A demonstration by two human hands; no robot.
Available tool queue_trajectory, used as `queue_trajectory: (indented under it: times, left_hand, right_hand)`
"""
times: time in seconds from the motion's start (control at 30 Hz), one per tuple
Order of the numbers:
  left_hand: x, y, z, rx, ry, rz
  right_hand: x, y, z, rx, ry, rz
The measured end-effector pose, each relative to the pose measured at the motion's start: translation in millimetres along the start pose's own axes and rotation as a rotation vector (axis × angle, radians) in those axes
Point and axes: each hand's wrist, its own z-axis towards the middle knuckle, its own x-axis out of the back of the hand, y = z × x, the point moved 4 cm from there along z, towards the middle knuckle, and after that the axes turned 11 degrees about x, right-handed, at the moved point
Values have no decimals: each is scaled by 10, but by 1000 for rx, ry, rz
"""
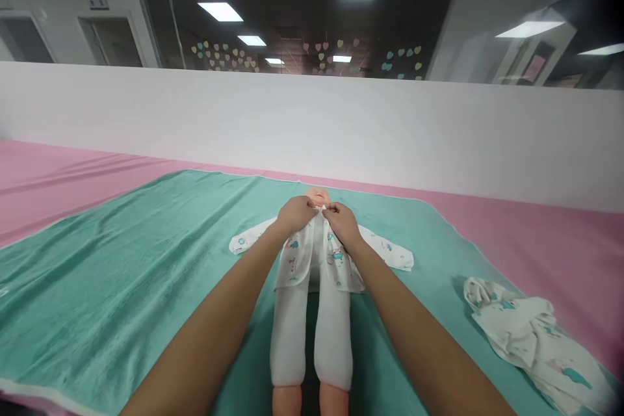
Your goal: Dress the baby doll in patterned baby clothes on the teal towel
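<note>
frame center: long-sleeved printed baby shirt (296, 257) on cloth-bodied doll (316, 244), with sleeves laid outward; cannot tell about arms inside. pinched at neckline by left hand (296, 212) and right hand (342, 221), one per front edge. done: draping around torso. not yet done: front closure, open to hem. lower right: crumpled printed garment (529, 335), unworn, on teal blanket (121, 273).

Shows a left forearm (219, 322) and a right forearm (409, 322), both bare and smooth; broadens toward the lower edge of the view, tapers to bare wrists (283, 227), ends in bare left hand (296, 213) and right hand (342, 221)
</note>
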Motion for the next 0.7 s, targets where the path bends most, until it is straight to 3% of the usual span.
queue_trajectory:
  times: [0.13, 0.37, 0.7]
  left_hand:
    - [-34, -32, 51, 14, 21, -82]
    - [-107, -109, 36, 233, -177, -771]
    - [-128, -124, 0, 256, -286, -924]
  right_hand:
    - [-4, 55, 1, -49, -11, 71]
    - [0, 68, 18, -3, 60, 206]
    - [-23, -82, -4, 130, 80, 148]
